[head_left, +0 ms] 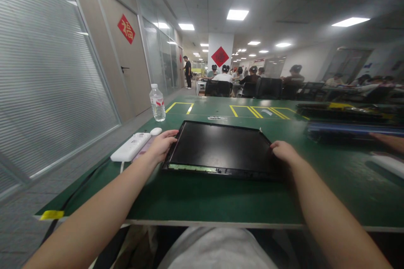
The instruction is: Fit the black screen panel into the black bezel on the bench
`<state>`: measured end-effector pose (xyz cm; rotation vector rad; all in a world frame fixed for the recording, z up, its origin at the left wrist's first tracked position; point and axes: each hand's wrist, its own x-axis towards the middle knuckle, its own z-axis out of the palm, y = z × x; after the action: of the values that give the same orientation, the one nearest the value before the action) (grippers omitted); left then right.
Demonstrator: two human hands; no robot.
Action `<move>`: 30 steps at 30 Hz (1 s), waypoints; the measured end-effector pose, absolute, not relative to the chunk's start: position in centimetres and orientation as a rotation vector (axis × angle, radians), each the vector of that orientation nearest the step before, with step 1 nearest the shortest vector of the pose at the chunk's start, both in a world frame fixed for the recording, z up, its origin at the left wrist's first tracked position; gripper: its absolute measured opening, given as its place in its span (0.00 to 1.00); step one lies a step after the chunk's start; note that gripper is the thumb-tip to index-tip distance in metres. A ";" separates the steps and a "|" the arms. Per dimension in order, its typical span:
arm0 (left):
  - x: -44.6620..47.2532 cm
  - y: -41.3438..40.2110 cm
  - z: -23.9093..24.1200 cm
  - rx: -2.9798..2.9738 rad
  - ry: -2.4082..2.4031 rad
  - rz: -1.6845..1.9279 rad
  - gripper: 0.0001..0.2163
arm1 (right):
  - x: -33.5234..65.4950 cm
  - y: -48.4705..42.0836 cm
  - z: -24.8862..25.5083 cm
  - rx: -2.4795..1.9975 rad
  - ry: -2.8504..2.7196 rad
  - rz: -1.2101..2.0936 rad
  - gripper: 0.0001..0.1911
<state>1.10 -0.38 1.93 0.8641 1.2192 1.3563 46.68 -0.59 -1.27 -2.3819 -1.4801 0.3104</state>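
A flat black display panel (221,145) with a thin dark frame is on or just above the green table in front of me. A green strip (192,168) shows along its near edge. My left hand (162,145) grips the panel's left edge, thumb on top and the other fingers partly hidden. At the opposite side, my right hand (283,152) pinches the right edge, its fingers mostly out of sight under the frame. Beside my left hand lie a white power bank (131,147) with a cable and a small white rounded case (155,131).
A clear water bottle (157,103) stands at the table's (221,206) far left. Yellow tape outlines (246,111) mark the far side. Blurred dark and blue parts (347,130) lie at right, near another person's hand (389,141). People sit at tables beyond.
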 end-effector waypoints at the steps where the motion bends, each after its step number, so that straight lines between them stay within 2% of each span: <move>1: 1.2 -0.4 2.0 0.843 1.229 1.352 0.21 | 46.7 -0.6 -1.3 -2.381 -1.479 0.317 0.20; 18: 1.6 0.4 1.1 0.790 1.336 1.309 0.17 | 46.8 -0.5 -1.5 -2.349 -1.514 0.315 0.18; 30: 1.7 -0.3 1.7 0.711 1.255 1.284 0.25 | 46.5 -0.7 -1.3 -2.374 -1.501 0.313 0.19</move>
<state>1.70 -0.28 1.74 0.7108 1.2553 1.2839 46.52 -0.74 -1.25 -2.3741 -1.5009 0.3131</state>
